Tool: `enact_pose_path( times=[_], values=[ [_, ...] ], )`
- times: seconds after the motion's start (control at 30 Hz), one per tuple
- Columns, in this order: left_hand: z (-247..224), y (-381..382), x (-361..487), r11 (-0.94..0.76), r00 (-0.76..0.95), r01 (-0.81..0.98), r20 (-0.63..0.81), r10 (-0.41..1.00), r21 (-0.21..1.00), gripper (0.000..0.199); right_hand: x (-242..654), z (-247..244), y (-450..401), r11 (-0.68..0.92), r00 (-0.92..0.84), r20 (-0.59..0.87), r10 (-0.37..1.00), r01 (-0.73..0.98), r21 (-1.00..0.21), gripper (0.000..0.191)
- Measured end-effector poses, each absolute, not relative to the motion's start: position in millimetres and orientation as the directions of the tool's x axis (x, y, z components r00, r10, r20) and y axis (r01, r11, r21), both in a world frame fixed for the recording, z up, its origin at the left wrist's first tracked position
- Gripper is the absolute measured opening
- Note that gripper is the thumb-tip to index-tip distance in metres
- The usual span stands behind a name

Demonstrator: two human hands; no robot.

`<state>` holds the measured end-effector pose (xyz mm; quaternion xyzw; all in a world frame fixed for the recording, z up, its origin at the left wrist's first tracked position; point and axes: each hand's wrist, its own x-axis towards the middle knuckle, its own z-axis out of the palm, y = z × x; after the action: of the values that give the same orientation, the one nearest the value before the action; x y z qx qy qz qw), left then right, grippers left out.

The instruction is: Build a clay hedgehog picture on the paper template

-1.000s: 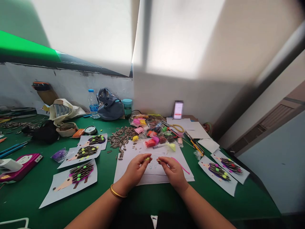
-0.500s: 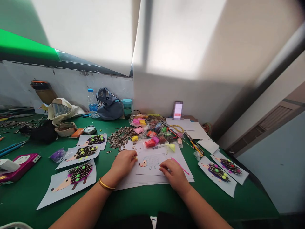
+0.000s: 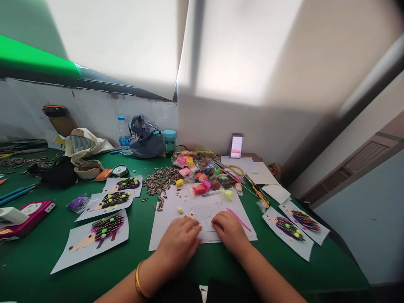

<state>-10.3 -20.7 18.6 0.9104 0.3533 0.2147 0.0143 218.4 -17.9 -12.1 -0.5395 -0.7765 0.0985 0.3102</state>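
Green tabletop: seen from the head camera, with a stack of white paper before the person.
Hedgehog drawing: on a smaller sheet atop the stack, between and just beyond the hands.
Left hand: palm down, fingers loosely curled over the lower left of the drawing's sheet; whether anything is under them, I cannot tell.
Right hand: half closed at the sheet's right side, thumb near the bent fingers; any hold is hidden.
Yellow lump: on the paper, left of the drawn snout, apart from both hands.
Pink stick: slanting on the paper, just beside the right hand.
Striped seeds: heaped at the stack's far left corner.
Bagged clay: many colours, along the far edge.
Seed-covered hedgehog cards: three at left, two at right.
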Motion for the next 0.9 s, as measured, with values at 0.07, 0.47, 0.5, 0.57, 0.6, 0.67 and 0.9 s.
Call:
enact_pose_path(
  times=[0.07,0.47,0.5,0.57,0.6,0.67,0.9],
  values=[
    [10.9,-34.2,2.5,-0.798,0.727,0.566,0.33,0.602,0.207,0.039,219.4,-12.7,-18.1,0.42,-0.243,0.4,0.884,0.789,-0.449,0.016],
    [-9.3,-40.8,13.3,-0.764,0.736,0.585,0.217,0.641,0.272,0.064,221.8,1.7,-43.4,0.467,-0.36,0.375,0.855,0.849,-0.249,0.031],
    [-9.0,-41.1,13.6,-0.762,0.734,0.587,0.217,0.643,0.273,0.063,220.2,1.8,-42.7,0.461,-0.359,0.367,0.858,0.853,-0.244,0.031],
    [-8.5,-41.6,13.9,-0.758,0.731,0.59,0.216,0.648,0.278,0.063,219.2,0.8,-40.9,0.425,-0.328,0.363,0.872,0.875,-0.231,0.032],
    [-8.6,-41.7,13.9,-0.756,0.729,0.591,0.215,0.65,0.28,0.062,220.2,0.1,-40.5,0.404,-0.307,0.366,0.878,0.887,-0.223,0.032],
    [-9.3,-41.7,13.8,-0.757,0.728,0.59,0.22,0.649,0.281,0.062,224.7,-1.3,-41.3,0.375,-0.28,0.376,0.883,0.903,-0.208,0.031],
    [-9.9,-41.5,14.1,-0.76,0.719,0.577,0.255,0.646,0.298,0.059,238.0,-4.3,-53.7,0.469,-0.384,0.382,0.84,0.869,-0.158,0.034]
  ],
)
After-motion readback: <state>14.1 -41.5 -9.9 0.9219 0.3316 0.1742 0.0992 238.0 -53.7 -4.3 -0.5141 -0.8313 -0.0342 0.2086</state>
